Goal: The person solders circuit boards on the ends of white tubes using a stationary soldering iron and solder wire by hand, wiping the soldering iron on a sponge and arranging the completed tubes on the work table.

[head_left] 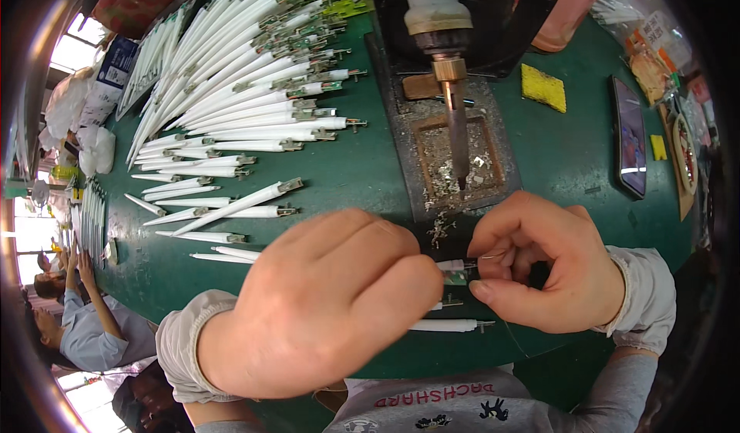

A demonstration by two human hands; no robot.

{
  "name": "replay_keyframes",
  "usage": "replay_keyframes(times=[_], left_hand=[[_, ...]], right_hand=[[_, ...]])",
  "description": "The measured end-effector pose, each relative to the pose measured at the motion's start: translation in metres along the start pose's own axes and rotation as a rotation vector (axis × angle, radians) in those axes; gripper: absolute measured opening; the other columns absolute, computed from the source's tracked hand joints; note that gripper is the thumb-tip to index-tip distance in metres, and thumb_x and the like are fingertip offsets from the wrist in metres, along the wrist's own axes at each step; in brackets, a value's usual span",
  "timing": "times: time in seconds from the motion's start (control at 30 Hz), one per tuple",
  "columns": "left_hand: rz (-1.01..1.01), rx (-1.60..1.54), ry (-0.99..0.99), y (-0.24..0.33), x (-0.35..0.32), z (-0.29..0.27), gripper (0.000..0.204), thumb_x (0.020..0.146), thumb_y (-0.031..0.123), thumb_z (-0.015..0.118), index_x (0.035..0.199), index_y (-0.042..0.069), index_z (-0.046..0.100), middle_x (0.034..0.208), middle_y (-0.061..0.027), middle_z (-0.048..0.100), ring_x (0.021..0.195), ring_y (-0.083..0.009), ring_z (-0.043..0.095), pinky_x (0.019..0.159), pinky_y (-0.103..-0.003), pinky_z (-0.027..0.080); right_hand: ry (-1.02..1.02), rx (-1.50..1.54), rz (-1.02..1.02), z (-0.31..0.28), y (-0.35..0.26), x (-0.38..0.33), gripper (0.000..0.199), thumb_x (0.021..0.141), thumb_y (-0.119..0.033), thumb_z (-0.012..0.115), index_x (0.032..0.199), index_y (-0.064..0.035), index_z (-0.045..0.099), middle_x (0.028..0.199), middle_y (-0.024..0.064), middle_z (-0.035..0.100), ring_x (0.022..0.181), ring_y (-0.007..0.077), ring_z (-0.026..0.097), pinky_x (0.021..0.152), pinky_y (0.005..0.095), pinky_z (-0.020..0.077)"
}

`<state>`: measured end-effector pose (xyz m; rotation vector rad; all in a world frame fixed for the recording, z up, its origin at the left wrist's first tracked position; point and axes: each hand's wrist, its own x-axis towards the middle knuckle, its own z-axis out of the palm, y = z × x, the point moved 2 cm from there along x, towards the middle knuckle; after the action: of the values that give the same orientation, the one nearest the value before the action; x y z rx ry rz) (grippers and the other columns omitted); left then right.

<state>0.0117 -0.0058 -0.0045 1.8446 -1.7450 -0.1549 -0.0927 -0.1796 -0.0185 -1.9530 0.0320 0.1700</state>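
Note:
My left hand (324,302) is closed, knuckles up, over a white pen-shaped stick; its grip hides most of the stick. Beyond the fingers shows the stick's end, with a small green circuit board (456,277). Close beside that end, my right hand (547,263) pinches a thin wire (492,257) between thumb and forefinger. Above both hands, a soldering iron (456,117) points its tip down over a metal tray (420,151) with solder crumbs. Another white stick (447,325) lies on the table just below the hands.
Many white sticks (254,78) with circuit-board ends fan out at the upper left. On the right lie a yellow sponge (543,88) and a phone (630,136). A pink container (566,9) stands behind them. Another person (100,325) works at the far left of the green table (563,175).

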Motion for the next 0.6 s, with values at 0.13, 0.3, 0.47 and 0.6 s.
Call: replay_keyframes(times=[0.13, 0.3, 0.47, 0.6], left_hand=[[-0.114, -0.153, -0.033, 0.003, 0.008, 0.006, 0.026, 0.061, -0.006, 0.069, 0.082, -0.001, 0.055, 0.078, -0.0108, 0.056, 0.067, -0.0245, 0.056, 0.056, -0.029, 0.046], [-0.419, -0.563, -0.132, -0.005, 0.007, 0.012, 0.019, 0.072, -0.006, 0.066, 0.088, -0.002, 0.057, 0.083, -0.0083, 0.055, 0.072, -0.0139, 0.057, 0.061, -0.023, 0.046], [-0.702, -0.912, -0.211, -0.009, 0.003, 0.018, 0.014, 0.080, -0.003, 0.060, 0.094, -0.006, 0.056, 0.087, -0.0060, 0.054, 0.078, -0.0060, 0.053, 0.066, -0.018, 0.043], [-0.701, -0.896, -0.213, -0.010, 0.003, 0.019, 0.014, 0.080, -0.003, 0.060, 0.093, -0.006, 0.056, 0.087, -0.0065, 0.054, 0.078, -0.0067, 0.054, 0.066, -0.019, 0.044]], right_hand=[[-0.009, 0.255, 0.045, 0.001, 0.007, 0.001, 0.015, 0.075, 0.000, 0.065, 0.086, 0.0018, 0.055, 0.077, 0.0051, 0.058, 0.059, 0.0064, 0.057, 0.049, 0.0159, 0.0446], [-0.003, 0.181, -0.065, 0.001, 0.010, 0.003, 0.014, 0.075, -0.001, 0.065, 0.085, 0.0016, 0.057, 0.079, 0.0068, 0.058, 0.061, 0.0074, 0.059, 0.049, 0.0164, 0.0463], [-0.023, 0.186, -0.089, 0.000, 0.012, 0.006, 0.015, 0.073, 0.001, 0.066, 0.085, 0.0016, 0.057, 0.079, 0.0069, 0.059, 0.062, 0.0076, 0.060, 0.048, 0.0172, 0.0469], [-0.015, 0.213, -0.082, 0.001, 0.013, 0.008, 0.016, 0.072, 0.001, 0.067, 0.084, 0.0016, 0.057, 0.078, 0.0066, 0.059, 0.062, 0.0072, 0.059, 0.048, 0.0172, 0.0466]])
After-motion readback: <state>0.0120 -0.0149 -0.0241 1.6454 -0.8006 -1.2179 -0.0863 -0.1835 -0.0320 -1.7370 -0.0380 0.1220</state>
